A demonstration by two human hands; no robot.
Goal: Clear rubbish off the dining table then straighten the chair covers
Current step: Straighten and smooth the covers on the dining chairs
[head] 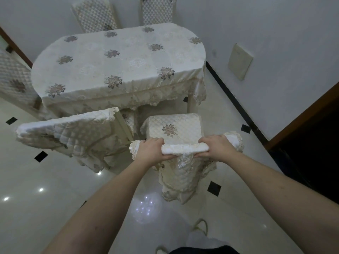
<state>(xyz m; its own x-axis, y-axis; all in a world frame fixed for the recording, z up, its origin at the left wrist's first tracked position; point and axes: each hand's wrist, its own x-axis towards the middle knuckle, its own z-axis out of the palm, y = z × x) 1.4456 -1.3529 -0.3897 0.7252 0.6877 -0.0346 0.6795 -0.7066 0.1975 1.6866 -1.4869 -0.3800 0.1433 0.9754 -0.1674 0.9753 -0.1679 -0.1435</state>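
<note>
A cream quilted chair cover [185, 169] with lace trim drapes over the back of the near chair, whose seat [174, 127] carries a flower motif. My left hand [152, 151] and my right hand [214, 146] both grip the top of that chair back, thumbs under the cover's folded edge. To the left, a second chair's cover [69, 134] sits rumpled and skewed. The oval dining table [117, 59] beyond wears a cream flowered cloth, with nothing lying on it.
Two more covered chairs [95, 13] [157, 10] stand at the table's far side and another [12, 76] at the left. Glossy tiled floor [55, 198] surrounds me. A white wall with a dark skirting runs along the right, with a dark doorway [315, 147].
</note>
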